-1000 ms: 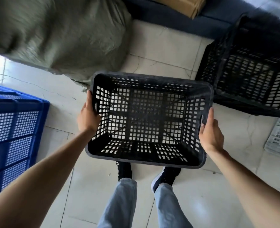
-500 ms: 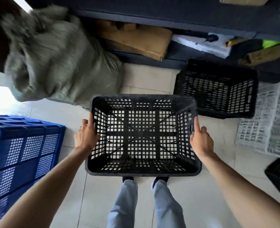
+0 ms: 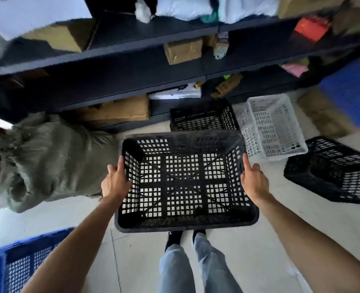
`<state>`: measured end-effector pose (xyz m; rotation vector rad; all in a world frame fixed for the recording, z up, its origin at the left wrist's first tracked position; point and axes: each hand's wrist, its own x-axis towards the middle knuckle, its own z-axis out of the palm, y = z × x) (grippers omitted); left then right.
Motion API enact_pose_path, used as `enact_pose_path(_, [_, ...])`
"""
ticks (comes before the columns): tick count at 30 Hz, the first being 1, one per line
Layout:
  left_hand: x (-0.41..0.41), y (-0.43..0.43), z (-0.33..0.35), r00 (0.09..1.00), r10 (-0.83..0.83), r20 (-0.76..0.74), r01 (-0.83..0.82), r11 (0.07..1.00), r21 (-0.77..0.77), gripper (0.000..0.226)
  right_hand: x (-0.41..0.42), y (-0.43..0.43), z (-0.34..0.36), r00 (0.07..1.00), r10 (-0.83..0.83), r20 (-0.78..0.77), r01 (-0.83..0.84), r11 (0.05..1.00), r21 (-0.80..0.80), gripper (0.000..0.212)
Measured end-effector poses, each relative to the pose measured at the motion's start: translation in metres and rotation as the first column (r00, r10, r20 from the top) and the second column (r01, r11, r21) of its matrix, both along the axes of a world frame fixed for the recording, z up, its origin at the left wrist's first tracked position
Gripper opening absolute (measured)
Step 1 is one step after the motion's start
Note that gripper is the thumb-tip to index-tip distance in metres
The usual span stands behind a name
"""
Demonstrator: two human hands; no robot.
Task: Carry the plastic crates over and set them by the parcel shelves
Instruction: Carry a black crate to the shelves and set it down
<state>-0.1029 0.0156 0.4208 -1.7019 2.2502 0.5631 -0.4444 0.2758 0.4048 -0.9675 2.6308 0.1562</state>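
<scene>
I hold an empty black plastic crate [image 3: 183, 224] in front of me, above the floor. My left hand [image 3: 114, 182] grips its left side wall and my right hand [image 3: 253, 181] grips its right side wall. Beyond it, at the foot of the dark parcel shelves [image 3: 149, 66], another black crate [image 3: 202, 117] sits on the floor. A white crate [image 3: 270, 127] lies to its right, and a third black crate [image 3: 331, 172] lies further right. The corner of a blue crate [image 3: 16, 267] shows at the lower left.
A large grey-green woven sack [image 3: 48, 157] lies on the tiled floor to the left of the held crate. Cardboard parcels [image 3: 120, 109] and bags fill the shelves. A brown package [image 3: 322, 115] and something blue [image 3: 352, 89] are at the far right. My feet are below the crate.
The view has tilted up, so more shelf levels and the white and right-hand black crates now show. The held crate stays between both hands, closer to the shelves. The blue crate has slid down-left.
</scene>
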Motion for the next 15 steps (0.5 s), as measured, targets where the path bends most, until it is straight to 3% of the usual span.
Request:
enact_pose_path(8, [-0.106, 0.02, 0.051, 0.945, -0.318, -0.08, 0.316, 0.948, -0.04, 0.086, 0.001, 0.119, 0.066, 0.931, -0.365, 0.017, 0.365, 0.93, -0.052, 0.072])
enact_pose_path(15, [-0.208, 0.093, 0.077, 0.76, -0.65, -0.03, 0.645, 0.759, -0.087, 0.084, 0.045, 0.254, 0.085, 0.711, -0.701, 0.057, 0.702, 0.701, -0.125, 0.071])
